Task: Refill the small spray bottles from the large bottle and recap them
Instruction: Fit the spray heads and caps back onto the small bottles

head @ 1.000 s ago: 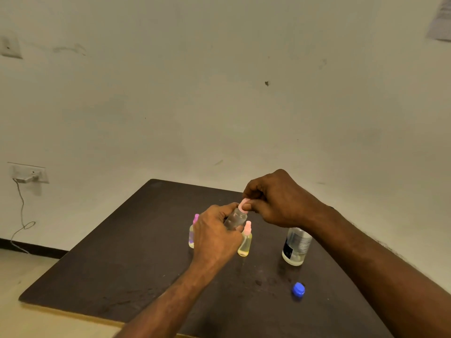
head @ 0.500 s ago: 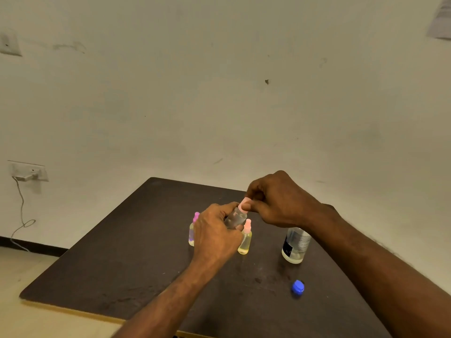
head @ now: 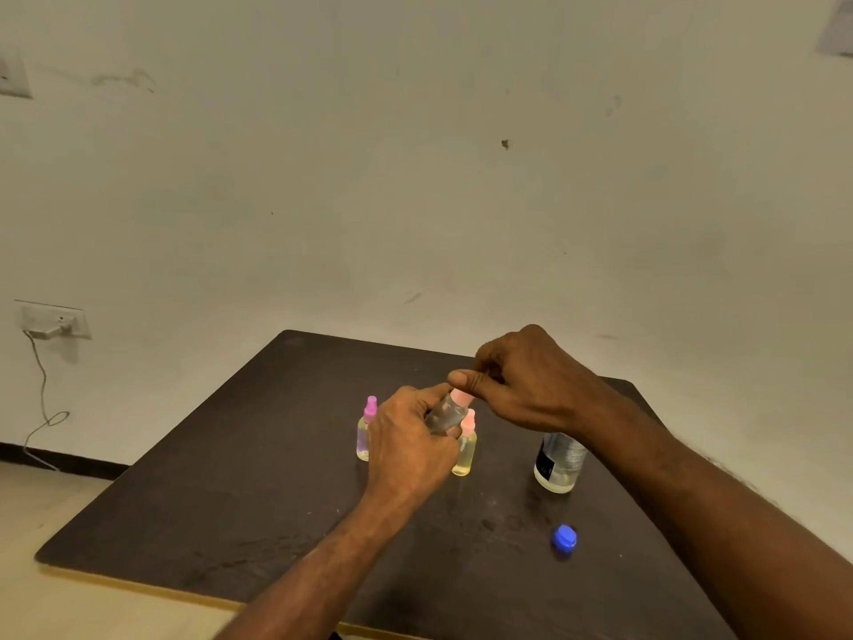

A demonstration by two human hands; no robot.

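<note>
Hiding most of the small clear bottle (head: pixel 444 414), the left hand (head: pixel 408 448) wraps its curled fingers round the body and holds it tilted above the counter (head: pixel 207 478). The right hand (head: pixel 521 385) pinches the bottle's pink cap (head: pixel 461 398) between thumb and fingers, so how far the cap is seated cannot be told. The right forearm covers the top of the large bottle (head: pixel 558 464), and both arms run off the lower edge.

Against the picture a second ago, both hands keep the same grips; the right thumb now lies further across the cap, and little else differs.

The held bottle looks clear and colourless. Just behind the left hand stands a spray bottle with a purple cap (head: pixel 364 431), and just beside its fingers a yellowish one with a pink cap (head: pixel 465 450), both upright and capped. The large bottle's blue cap (head: pixel 564 539) lies on the counter, apart from it.
</note>
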